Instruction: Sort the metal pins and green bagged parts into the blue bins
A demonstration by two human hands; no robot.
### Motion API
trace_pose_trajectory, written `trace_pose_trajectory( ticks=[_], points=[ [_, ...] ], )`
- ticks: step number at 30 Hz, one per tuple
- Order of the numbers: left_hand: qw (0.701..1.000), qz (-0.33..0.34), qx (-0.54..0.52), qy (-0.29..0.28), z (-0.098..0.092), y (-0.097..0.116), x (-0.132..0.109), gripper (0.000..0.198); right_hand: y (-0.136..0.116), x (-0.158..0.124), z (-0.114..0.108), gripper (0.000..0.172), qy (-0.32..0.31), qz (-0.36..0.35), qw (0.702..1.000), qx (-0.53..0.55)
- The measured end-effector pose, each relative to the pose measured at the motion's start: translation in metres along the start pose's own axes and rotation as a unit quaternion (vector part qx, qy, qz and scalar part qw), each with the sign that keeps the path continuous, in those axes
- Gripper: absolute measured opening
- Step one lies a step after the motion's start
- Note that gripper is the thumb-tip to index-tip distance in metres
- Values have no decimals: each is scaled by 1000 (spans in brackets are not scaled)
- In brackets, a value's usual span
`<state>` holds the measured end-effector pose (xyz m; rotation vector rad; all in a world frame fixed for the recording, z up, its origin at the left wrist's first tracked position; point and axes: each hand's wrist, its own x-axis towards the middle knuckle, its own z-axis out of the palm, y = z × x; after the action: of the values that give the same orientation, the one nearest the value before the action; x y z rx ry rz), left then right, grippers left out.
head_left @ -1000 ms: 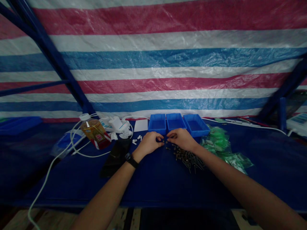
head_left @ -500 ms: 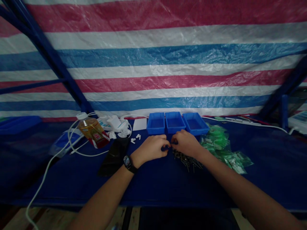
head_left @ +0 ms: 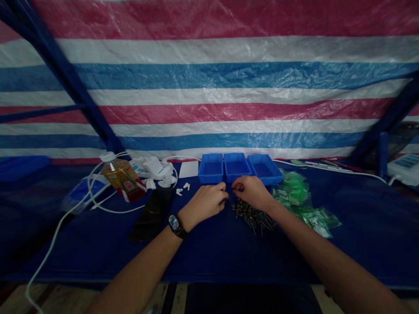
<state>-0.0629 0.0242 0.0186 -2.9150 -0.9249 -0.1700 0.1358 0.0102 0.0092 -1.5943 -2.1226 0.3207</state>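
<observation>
A heap of small dark metal screws [head_left: 253, 216] lies on the blue table in front of me. My left hand [head_left: 211, 199] is just left of the heap, its fingers curled and pressed together; anything between them is too small to make out. Over the heap's far edge, my right hand [head_left: 251, 190] has thumb and forefinger closed in a pinch, with a tiny dark piece that I cannot identify. Beyond the hands stand three blue bins in a row: a left bin [head_left: 211, 179], a middle bin [head_left: 237, 176] and a right bin [head_left: 274, 178].
Green and clear plastic bags [head_left: 294, 187] lie right of the heap. To the left are a bottle of amber drink [head_left: 122, 176], a black phone-like slab [head_left: 152, 216], white earbuds [head_left: 179, 192], chargers [head_left: 153, 167] and a looping white cable [head_left: 59, 235]. A striped tarp [head_left: 229, 96] hangs behind.
My hands have drawn slightly apart, uncovering more of the screw heap. The whole view has shifted a little.
</observation>
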Motion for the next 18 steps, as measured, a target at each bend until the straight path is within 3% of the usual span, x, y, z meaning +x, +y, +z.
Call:
trace_pose_trajectory(
  ticks=[5,10,14,18],
  points=[
    [1000,-24,-14,-10,-11,1,-1,12,-6,3,7,24,-28,-34,999,-19],
    [996,-85,-30,6,-16,-10,-6,19,-1,-4,-18,32,6,-32,999,-29],
    [998,-55,-26,3,-9,-15,-6,27,12,-17,-41,27,10,6,990,-138],
    [999,-42,-13,-13,-4,-10,-3,21,22,-23,-38,36,-39,20,978,-204]
  ],
)
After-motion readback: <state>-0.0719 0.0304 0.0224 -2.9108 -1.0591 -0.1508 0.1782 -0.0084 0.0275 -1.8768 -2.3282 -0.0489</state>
